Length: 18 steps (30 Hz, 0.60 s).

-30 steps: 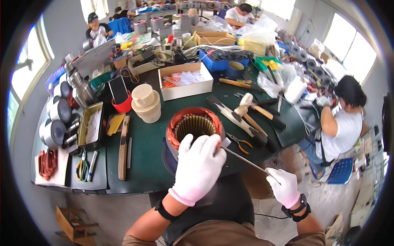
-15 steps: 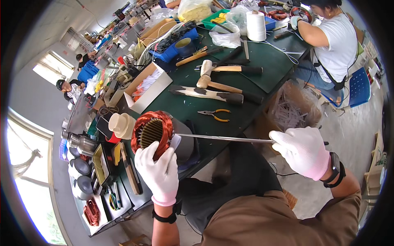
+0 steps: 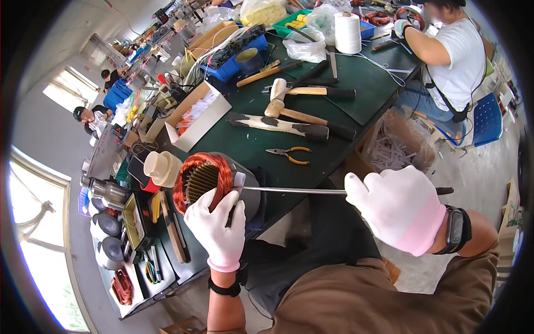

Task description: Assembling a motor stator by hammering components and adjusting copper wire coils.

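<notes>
A motor stator (image 3: 247, 195) lies on its side at the table's near edge, its ribbed bore facing left. Red-brown copper winding (image 3: 223, 177) rings that end. My left hand (image 3: 216, 228), in a white glove, is closed on the winding's near rim, fingers bent against it. From beside the winding a thin metal rod (image 3: 300, 190) stretches right into my gloved right hand (image 3: 397, 209), which is closed around it with the index finger partly straight. The rod's dark end sticks out beyond that hand. A small white slip (image 3: 239, 180) shows between winding and housing, near the rod's tip.
Behind the stator lie pliers (image 3: 290, 155), a mallet (image 3: 276, 99) and a taped wooden bar (image 3: 278, 127). A white box of paper strips (image 3: 197, 119) stands left of them. A cream plastic cylinder (image 3: 162, 168) adjoins the winding. At right, a person (image 3: 456, 61) sits working.
My right hand has moved left along the rod's line, nearer the stator, and its index finger is straighter. The left hand and stator have shifted only slightly.
</notes>
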### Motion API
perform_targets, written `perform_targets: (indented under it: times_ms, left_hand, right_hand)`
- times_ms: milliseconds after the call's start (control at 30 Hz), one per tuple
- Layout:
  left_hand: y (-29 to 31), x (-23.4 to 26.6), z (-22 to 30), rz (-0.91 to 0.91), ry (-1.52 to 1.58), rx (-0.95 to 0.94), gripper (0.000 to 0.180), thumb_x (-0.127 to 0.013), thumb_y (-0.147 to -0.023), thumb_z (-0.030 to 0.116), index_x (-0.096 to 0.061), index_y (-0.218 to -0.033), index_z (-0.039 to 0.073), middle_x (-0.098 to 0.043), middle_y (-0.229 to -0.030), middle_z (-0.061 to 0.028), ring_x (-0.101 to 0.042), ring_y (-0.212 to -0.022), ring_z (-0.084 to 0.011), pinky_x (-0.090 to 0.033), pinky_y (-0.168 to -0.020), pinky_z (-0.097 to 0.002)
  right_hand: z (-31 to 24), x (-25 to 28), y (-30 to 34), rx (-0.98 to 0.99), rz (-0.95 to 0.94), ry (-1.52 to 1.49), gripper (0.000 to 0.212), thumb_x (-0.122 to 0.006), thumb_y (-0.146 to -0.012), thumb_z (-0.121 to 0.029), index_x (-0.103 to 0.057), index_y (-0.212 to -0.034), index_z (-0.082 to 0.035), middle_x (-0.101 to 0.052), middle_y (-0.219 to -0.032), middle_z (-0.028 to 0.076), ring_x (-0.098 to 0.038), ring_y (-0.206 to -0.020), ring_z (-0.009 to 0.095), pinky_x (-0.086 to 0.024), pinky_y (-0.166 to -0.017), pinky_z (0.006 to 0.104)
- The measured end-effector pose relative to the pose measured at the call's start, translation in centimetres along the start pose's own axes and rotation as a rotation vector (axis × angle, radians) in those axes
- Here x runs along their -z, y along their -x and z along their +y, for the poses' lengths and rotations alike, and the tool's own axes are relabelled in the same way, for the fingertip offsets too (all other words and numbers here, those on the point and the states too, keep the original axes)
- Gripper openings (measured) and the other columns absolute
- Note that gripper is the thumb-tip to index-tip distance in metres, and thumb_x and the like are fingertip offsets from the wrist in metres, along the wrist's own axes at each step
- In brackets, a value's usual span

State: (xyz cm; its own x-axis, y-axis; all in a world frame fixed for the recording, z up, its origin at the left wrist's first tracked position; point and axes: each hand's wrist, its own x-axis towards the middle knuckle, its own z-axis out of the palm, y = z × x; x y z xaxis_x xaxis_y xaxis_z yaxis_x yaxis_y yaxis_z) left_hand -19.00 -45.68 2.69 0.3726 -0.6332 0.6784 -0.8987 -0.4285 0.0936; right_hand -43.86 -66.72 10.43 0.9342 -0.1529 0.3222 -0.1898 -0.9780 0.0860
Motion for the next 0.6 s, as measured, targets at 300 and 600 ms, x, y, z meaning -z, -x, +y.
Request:
perform_targets:
  times_ms: [300,600]
  left_hand:
    - [-0.1,-0.3,-0.3,0.040,0.028,-0.019,0.030,-0.087,-0.076,0.012,-0.081,-0.105,0.014,-0.070,-0.114,-0.0087,-0.064,-0.108,-0.0308,-0.044,-0.098,-0.0439]
    - [-1.0,2.8,-6.8,-0.228,0.316,-0.101,0.044,-0.090,-0.069,0.026,-0.070,-0.103,0.006,-0.063,-0.089,-0.0101,-0.063,-0.092,-0.0350,-0.042,-0.111,-0.0541]
  right_hand:
    - [-1.0,-5.3,-2.7,0.023,0.090,-0.167,0.014,-0.069,-0.096,-0.021,-0.061,-0.090,-0.012,-0.057,-0.069,0.002,-0.064,-0.058,0.022,-0.048,-0.052,0.0372]
    - [2.3,-9.1,-5.0,-0.041,0.134,-0.347,0.011,-0.080,-0.087,-0.017,-0.073,-0.086,-0.009,-0.067,-0.072,0.010,-0.068,-0.066,0.031,-0.051,-0.057,0.0397]
